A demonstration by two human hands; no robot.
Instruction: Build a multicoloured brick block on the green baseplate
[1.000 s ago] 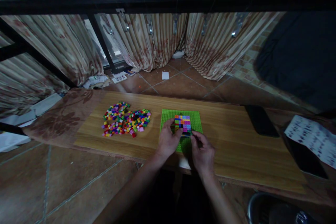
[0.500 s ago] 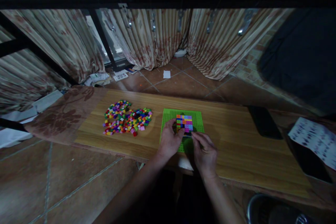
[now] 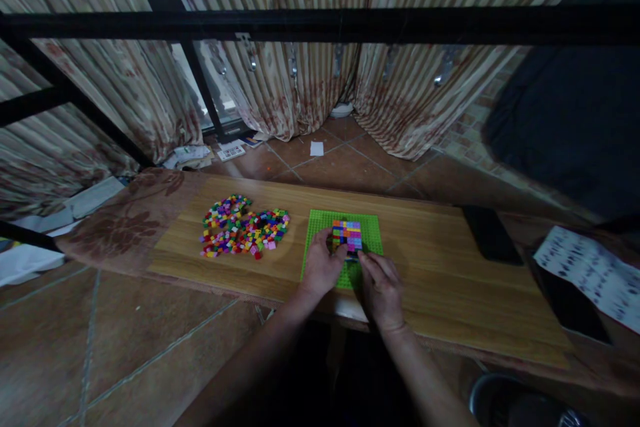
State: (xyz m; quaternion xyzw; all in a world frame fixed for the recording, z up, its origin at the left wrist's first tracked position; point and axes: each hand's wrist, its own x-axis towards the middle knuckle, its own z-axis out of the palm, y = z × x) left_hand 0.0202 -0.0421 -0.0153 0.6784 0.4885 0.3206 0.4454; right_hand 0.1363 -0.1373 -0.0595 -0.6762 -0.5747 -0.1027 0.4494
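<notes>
A block of multicoloured toy building bricks [image 3: 349, 232] sits over a green studded baseplate [image 3: 370, 220]; whether it is attached there I cannot tell. My left hand [image 3: 323, 263] is closed around the block's left side, its thumb across the lower left corner. At the block's lower right edge, the fingertips of my right hand [image 3: 383, 283] are pinched together, touching or almost touching dark bricks there. Anything between those fingertips is too small to make out. The near part of the baseplate is partly covered by my hands.
Loose coloured bricks [image 3: 245, 227] lie in a spread pile on the wooden table [image 3: 450, 293], left of the baseplate. A black phone-like slab [image 3: 493, 235] rests at the right end, near a printed sheet [image 3: 590, 273]. A black metal bar [image 3: 320, 25] with hooks crosses beyond the table.
The whole view has shifted slightly with my head. My right hand has come a little closer to the block's lower right edge; my left hand keeps its hold on the block.
</notes>
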